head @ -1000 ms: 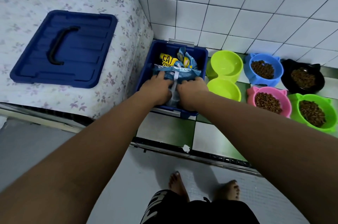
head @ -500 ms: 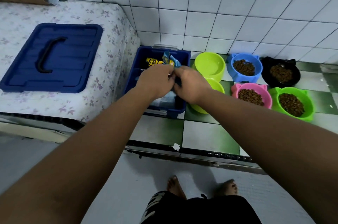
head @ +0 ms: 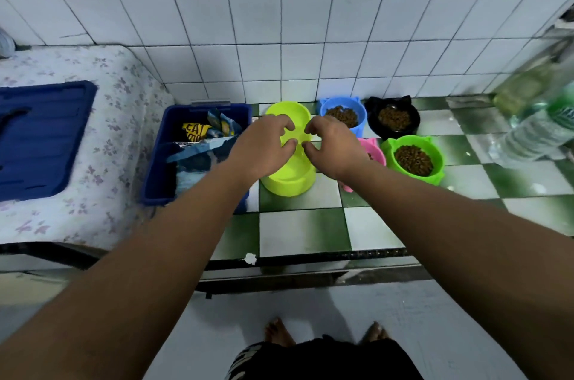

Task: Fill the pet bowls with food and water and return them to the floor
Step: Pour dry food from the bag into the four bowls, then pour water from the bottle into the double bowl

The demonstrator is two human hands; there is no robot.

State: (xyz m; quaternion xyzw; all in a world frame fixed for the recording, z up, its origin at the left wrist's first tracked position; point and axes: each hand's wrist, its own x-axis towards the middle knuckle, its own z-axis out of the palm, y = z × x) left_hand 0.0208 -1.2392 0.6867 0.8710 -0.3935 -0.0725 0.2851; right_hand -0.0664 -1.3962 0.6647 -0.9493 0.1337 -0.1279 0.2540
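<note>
Near checkered floor (head: 304,230) bare: open approach. Blue bin (head: 157,174) hems lime double bowl (head: 287,186) on left; filled bowls (head: 437,162) crowd right; tiled wall (head: 310,38) closes far side; bottles (head: 534,134) far right.

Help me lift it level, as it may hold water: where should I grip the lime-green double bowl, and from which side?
Probably take the lime-green double bowl by its rim at the waist between the basins, one hand per flank, from above: the blue bin and pink bowl crowd its sides.
</note>
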